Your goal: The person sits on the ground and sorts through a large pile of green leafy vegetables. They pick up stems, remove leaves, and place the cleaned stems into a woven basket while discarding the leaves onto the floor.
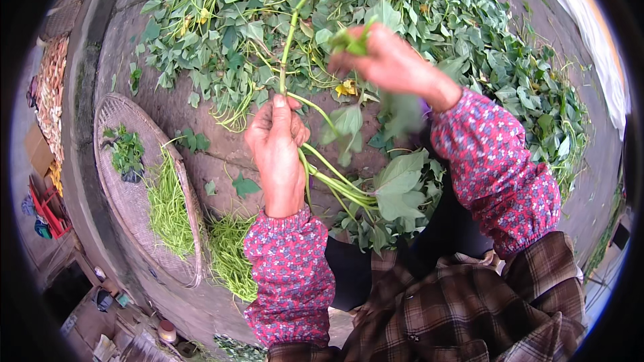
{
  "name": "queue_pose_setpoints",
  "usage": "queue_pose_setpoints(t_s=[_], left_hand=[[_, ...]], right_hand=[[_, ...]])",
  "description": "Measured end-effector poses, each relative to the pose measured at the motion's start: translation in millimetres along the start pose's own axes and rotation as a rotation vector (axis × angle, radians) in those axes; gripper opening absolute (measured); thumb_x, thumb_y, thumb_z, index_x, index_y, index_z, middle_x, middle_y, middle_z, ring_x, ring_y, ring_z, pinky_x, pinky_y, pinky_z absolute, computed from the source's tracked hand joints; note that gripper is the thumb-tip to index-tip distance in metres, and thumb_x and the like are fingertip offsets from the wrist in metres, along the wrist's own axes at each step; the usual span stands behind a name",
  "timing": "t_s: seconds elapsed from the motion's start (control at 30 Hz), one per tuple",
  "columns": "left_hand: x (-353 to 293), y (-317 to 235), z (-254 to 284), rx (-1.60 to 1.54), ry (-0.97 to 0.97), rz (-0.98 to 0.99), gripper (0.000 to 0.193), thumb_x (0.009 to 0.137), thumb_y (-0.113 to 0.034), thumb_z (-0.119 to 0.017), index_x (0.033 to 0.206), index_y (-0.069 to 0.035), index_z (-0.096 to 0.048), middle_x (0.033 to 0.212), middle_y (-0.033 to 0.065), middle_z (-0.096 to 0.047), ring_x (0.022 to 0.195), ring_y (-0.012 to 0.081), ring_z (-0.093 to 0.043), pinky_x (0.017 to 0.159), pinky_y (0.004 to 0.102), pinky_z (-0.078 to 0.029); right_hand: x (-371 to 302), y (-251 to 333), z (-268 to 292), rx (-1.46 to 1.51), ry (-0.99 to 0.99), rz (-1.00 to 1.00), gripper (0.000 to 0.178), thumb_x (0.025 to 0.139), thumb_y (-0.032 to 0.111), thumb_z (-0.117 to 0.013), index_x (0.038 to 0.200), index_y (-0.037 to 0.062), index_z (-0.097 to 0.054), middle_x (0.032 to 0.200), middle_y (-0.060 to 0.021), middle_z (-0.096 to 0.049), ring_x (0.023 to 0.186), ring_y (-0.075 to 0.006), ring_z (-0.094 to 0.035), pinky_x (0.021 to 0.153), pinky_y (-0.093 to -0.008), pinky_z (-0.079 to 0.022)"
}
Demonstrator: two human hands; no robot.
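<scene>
My left hand (278, 144) is closed round a green leafy vine (290, 47), thumb pressed on the stem. The vine rises above the fist, and stalks with broad leaves (400, 191) trail out below it to the right. Up and to the right, my right hand (386, 60) is closed on a bunch of green leaves (352, 41), a little blurred by motion. One leaf (349, 124) hangs between the hands on a thin stalk. Behind them spreads a large heap of leafy vines (268, 0).
At the left stands a shallow woven basket (107, 127) holding trimmed green stalks (168, 208) and a small leafy bunch (124, 151). Another pile of stalks (231, 251) lies beside it on the concrete floor. A low ledge (87, 94) curves along the left, with a red object (50, 208) beyond.
</scene>
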State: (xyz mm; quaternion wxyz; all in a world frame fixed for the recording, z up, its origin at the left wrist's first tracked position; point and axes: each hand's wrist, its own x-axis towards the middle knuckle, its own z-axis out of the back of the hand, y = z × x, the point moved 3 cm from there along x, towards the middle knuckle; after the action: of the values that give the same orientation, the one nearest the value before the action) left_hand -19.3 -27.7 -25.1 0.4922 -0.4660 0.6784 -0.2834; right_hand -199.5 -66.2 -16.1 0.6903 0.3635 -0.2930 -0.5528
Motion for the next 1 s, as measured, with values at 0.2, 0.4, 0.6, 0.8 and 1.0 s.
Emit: queue_pose_setpoints(t_s=[0.2, 0.4, 0.6, 0.8, 1.0], left_hand=[[1, 2, -3, 0.0, -0.043, 0.018, 0.021, 0.091, -0.018, -0.045, 0.078, -0.003, -0.051, 0.052, -0.0051, -0.031, 0.043, 0.0045, -0.024, 0.043, 0.0207, -0.022], [-5, 4, -9, 0.02, 0.107, 0.084, 0.02, 0.09, -0.019, -0.046, 0.078, -0.004, -0.051, 0.05, -0.0055, -0.03, 0.043, 0.0051, -0.024, 0.043, 0.0212, -0.022], [0, 5, -4, -0.18, 0.137, 0.193, 0.022, 0.09, -0.019, -0.048, 0.077, -0.002, -0.053, 0.05, -0.0032, -0.036, 0.044, 0.0064, -0.031, 0.044, 0.0221, -0.027], [-1, 7, -9, -0.08, 0.176, 0.168, 0.022, 0.089, -0.02, -0.05, 0.078, -0.001, -0.055, 0.053, -0.0008, -0.043, 0.045, 0.0079, -0.038, 0.045, 0.0226, -0.032], [1, 3, -4, -0.072, 0.142, 0.093, 0.022, 0.088, -0.021, -0.053, 0.077, -0.002, -0.056, 0.055, 0.0, -0.048, 0.048, 0.0082, -0.044, 0.046, 0.0211, -0.035]], right_hand=[[-12, 27, -29, 0.271, 0.333, -0.067, 0.014, 0.081, 0.012, -0.059, 0.085, -0.0007, -0.062, 0.06, -0.0034, -0.059, 0.052, -0.0072, -0.052, 0.049, -0.0232, -0.042], [0, -6, -14, -0.383, 0.033, -0.001, 0.02, 0.067, -0.003, -0.053, 0.084, 0.002, -0.064, 0.076, -0.0171, -0.062, 0.068, -0.0283, -0.061, 0.065, -0.0362, -0.049], [2, -22, -7, 0.216, 0.05, -0.086, 0.018, 0.08, 0.017, -0.056, 0.08, -0.0002, -0.061, 0.057, -0.013, -0.055, 0.054, -0.0187, -0.055, 0.052, -0.0347, -0.042], [-3, 8, -36, 1.016, 0.114, -0.372, 0.009, 0.083, 0.011, -0.054, 0.079, 0.0031, -0.057, 0.06, -0.0012, -0.051, 0.051, -0.0088, -0.044, 0.046, -0.0244, -0.034], [-5, 23, -32, 1.245, 0.107, -0.404, 0.006, 0.08, 0.008, -0.058, 0.081, 0.0019, -0.057, 0.061, -0.001, -0.051, 0.053, -0.0091, -0.044, 0.047, -0.023, -0.033]])
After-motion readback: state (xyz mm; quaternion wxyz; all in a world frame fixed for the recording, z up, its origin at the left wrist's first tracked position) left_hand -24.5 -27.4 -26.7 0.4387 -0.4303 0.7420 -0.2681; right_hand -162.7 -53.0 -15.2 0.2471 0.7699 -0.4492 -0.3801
